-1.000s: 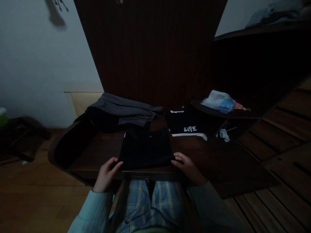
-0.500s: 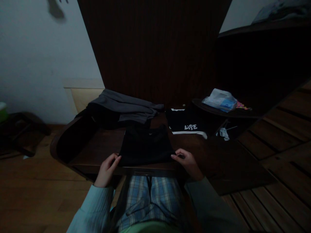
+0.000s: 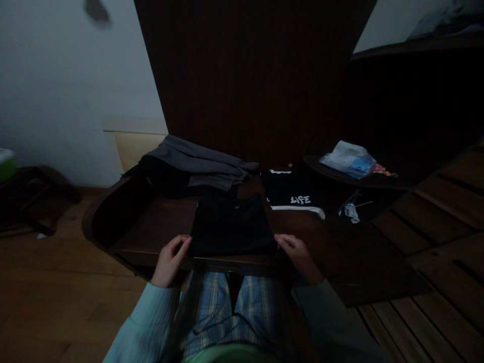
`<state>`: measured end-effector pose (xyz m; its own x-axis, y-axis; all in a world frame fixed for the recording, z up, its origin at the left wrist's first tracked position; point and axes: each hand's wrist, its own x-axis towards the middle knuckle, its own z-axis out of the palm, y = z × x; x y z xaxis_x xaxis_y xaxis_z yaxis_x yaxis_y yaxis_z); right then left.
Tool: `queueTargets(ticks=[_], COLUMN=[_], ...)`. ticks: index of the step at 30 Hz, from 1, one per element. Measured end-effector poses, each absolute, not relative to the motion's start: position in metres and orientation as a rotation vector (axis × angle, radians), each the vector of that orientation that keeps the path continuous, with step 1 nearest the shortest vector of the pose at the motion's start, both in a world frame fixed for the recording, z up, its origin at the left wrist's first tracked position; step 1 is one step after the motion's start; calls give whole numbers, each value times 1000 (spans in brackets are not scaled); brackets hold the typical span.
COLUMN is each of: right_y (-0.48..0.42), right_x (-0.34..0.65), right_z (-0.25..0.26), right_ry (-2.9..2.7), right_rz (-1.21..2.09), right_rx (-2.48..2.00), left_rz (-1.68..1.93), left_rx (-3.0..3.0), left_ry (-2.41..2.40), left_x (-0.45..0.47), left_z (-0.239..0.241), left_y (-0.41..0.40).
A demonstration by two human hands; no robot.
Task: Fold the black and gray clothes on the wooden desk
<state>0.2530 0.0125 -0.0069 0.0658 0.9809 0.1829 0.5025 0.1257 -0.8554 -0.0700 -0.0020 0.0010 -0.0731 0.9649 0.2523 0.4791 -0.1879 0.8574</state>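
Observation:
A folded black garment (image 3: 231, 226) lies on the near part of a dark wooden table (image 3: 151, 229). My left hand (image 3: 170, 259) rests at its near left corner, fingertips touching the cloth. At the near right corner my right hand (image 3: 298, 252) touches the cloth edge the same way. Whether either hand pinches the fabric is hard to tell in the dim light. My plaid trousers (image 3: 234, 307) show below the table edge.
A grey garment pile (image 3: 196, 166) lies at the table's back left over a dark one. A folded black shirt with white lettering (image 3: 295, 196) sits at the back right. A plastic bag (image 3: 348, 159) rests on a round side table. Wooden slats lie to the right.
The view has shifted slightly right and up. Both hands stay at the garment's near corners, the right hand drawn a little nearer the cloth edge.

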Motion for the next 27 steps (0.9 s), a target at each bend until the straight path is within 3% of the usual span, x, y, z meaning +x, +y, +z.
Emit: queueTargets(ticks=[10, 21, 27], right_y=[23, 64, 75], right_x=[237, 252, 248], right_z=[-14, 17, 3], right_ry=[-1624, -1377, -1309], right_rz=[397, 1118, 1151], right_rx=[-1672, -1406, -1363], left_rz=[1297, 1132, 1234], left_rx=[1798, 1356, 1359], left_ry=[1745, 1427, 1409], left_x=[-65, -74, -72], left_z=[-4, 16, 0], left_y=[2, 47, 61])
